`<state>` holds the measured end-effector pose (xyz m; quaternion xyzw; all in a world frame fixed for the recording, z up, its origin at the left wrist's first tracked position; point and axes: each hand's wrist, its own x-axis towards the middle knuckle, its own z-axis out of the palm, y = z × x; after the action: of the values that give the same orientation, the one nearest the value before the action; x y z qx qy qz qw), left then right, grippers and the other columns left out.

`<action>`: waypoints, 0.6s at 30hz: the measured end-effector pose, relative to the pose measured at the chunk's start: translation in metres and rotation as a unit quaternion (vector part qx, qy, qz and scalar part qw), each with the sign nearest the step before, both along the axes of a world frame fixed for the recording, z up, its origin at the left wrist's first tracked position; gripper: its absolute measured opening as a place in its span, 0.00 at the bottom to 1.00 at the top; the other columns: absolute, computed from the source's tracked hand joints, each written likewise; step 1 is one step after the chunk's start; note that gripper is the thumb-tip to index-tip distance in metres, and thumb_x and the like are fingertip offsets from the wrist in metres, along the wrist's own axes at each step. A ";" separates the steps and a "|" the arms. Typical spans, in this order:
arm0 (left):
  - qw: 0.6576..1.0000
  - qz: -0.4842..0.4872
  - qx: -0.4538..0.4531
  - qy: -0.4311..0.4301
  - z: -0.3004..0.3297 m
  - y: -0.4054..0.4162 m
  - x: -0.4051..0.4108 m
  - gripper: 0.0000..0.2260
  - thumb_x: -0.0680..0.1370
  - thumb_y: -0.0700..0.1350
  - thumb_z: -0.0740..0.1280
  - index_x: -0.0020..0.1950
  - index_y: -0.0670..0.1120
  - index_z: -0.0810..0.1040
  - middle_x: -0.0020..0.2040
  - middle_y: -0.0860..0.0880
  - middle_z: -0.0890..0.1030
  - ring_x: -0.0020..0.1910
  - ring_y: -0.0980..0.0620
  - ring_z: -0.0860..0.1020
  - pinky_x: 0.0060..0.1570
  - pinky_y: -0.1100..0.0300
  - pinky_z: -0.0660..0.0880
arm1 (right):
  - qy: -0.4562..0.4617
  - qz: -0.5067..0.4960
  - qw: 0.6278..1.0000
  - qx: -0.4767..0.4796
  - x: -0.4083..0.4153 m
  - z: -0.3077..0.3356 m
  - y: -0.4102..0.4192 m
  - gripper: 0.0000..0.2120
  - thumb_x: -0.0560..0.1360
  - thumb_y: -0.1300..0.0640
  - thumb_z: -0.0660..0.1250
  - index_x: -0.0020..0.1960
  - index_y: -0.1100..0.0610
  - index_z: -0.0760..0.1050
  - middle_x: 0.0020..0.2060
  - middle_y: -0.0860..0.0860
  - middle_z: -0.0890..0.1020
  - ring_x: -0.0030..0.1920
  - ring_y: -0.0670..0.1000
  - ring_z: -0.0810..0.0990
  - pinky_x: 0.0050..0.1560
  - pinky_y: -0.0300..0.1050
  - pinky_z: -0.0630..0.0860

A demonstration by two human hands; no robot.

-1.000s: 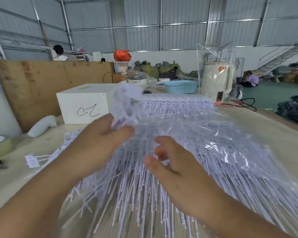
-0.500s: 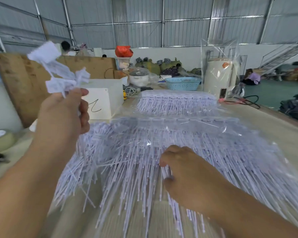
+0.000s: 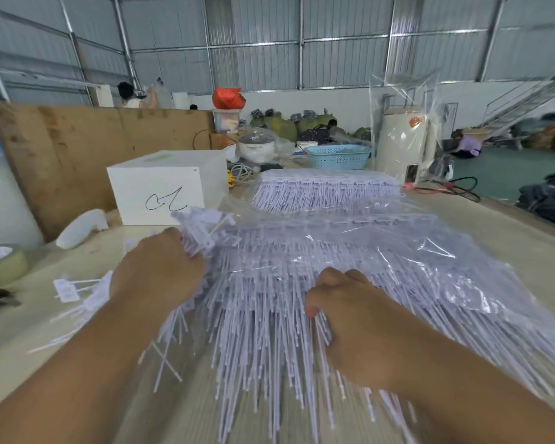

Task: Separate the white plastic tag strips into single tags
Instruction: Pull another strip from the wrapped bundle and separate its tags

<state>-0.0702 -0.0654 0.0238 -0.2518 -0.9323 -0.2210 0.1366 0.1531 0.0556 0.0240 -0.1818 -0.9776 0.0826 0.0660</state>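
A big pile of white plastic tag strips (image 3: 350, 270) lies on the table in front of me, partly under clear plastic wrap. My left hand (image 3: 156, 274) grips the tag heads at the pile's left edge, where a bunch of tags (image 3: 202, 227) sticks up past my fingers. My right hand (image 3: 353, 318) has its fingers curled onto the thin stems in the middle of the pile and pins them down. A second bundle of strips (image 3: 327, 189) lies farther back. Loose single tags (image 3: 66, 290) are scattered on the table to the left.
A white box (image 3: 161, 187) with a scribble stands at the back left, with a white tool (image 3: 82, 227) beside it. A tape roll (image 3: 0, 264) sits at the left edge. A blue basket (image 3: 338, 157) and a wrapped white appliance (image 3: 404, 145) stand behind.
My left hand, which was raised high at the left with torn-off tags half a second ago, has come back down to the pile's left edge. The right hand stayed on the stems.
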 end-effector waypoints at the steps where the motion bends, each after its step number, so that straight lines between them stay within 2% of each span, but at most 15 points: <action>1: 1.000 0.013 -0.016 0.000 0.002 -0.003 -0.001 0.13 0.76 0.54 0.62 0.54 0.46 0.69 0.49 0.44 0.76 0.49 0.40 0.76 0.43 0.53 0.71 | -0.001 0.003 1.000 0.001 0.000 0.000 0.001 0.18 0.71 0.67 0.63 0.58 0.53 0.74 0.56 0.47 0.68 0.58 0.50 0.65 0.62 0.49 0.71; 4: 0.997 0.023 -0.064 -0.022 0.001 -0.008 0.000 0.23 0.74 0.62 0.64 0.58 0.48 0.65 0.51 0.45 0.73 0.49 0.42 0.74 0.43 0.54 0.70 | 0.005 0.009 1.000 0.007 0.001 -0.001 0.001 0.18 0.71 0.68 0.62 0.58 0.53 0.74 0.56 0.47 0.68 0.59 0.51 0.66 0.62 0.48 0.70; 7: 0.993 0.023 -0.115 -0.020 -0.001 -0.009 0.004 0.32 0.71 0.66 0.65 0.66 0.48 0.61 0.57 0.45 0.70 0.58 0.40 0.73 0.45 0.52 0.69 | 0.009 0.014 1.000 0.008 0.001 -0.001 0.001 0.19 0.71 0.68 0.62 0.59 0.53 0.74 0.57 0.46 0.69 0.59 0.51 0.66 0.62 0.49 0.70; 10: 0.988 -0.016 -0.149 0.042 -0.002 -0.003 0.013 0.39 0.70 0.65 0.67 0.72 0.50 0.53 0.64 0.46 0.66 0.63 0.40 0.68 0.51 0.50 0.69 | 0.005 0.018 1.000 0.003 0.002 0.001 0.003 0.21 0.70 0.70 0.61 0.59 0.53 0.74 0.57 0.47 0.69 0.59 0.51 0.66 0.62 0.49 0.70; 13: 0.988 -0.085 -0.128 0.031 -0.004 0.001 0.020 0.48 0.68 0.60 0.70 0.77 0.52 0.42 0.73 0.48 0.56 0.70 0.41 0.60 0.63 0.47 0.66 | 0.007 0.021 1.000 -0.005 0.002 -0.001 0.004 0.19 0.70 0.67 0.62 0.59 0.53 0.74 0.56 0.47 0.69 0.59 0.51 0.66 0.62 0.49 0.70; 15: 0.986 -0.131 -0.099 0.030 -0.004 0.001 0.019 0.48 0.69 0.56 0.71 0.78 0.55 0.41 0.77 0.51 0.49 0.74 0.43 0.54 0.67 0.46 0.62 | 0.011 0.021 1.000 -0.005 0.001 -0.003 0.005 0.17 0.71 0.64 0.63 0.58 0.53 0.74 0.56 0.48 0.68 0.60 0.51 0.66 0.62 0.50 0.70; 16: 0.982 -0.164 -0.090 0.037 -0.005 0.001 0.018 0.45 0.71 0.54 0.70 0.79 0.57 0.43 0.78 0.52 0.48 0.75 0.45 0.52 0.69 0.46 0.60 | 0.014 0.022 1.000 -0.007 0.001 -0.004 0.006 0.15 0.72 0.62 0.63 0.58 0.53 0.73 0.56 0.48 0.68 0.60 0.51 0.66 0.62 0.50 0.70; 18: 0.965 -0.220 -0.112 0.083 -0.005 0.002 0.014 0.32 0.77 0.50 0.66 0.77 0.62 0.56 0.78 0.50 0.53 0.75 0.46 0.54 0.70 0.46 0.59 | 0.024 0.026 0.999 -0.019 0.001 -0.004 0.008 0.11 0.76 0.58 0.62 0.58 0.53 0.74 0.56 0.48 0.69 0.60 0.51 0.65 0.62 0.51 0.70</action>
<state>-0.0566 -0.0631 0.0186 -0.4821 -0.8579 -0.1185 0.1323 0.1538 0.0639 0.0203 -0.1557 -0.9784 0.1068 0.0840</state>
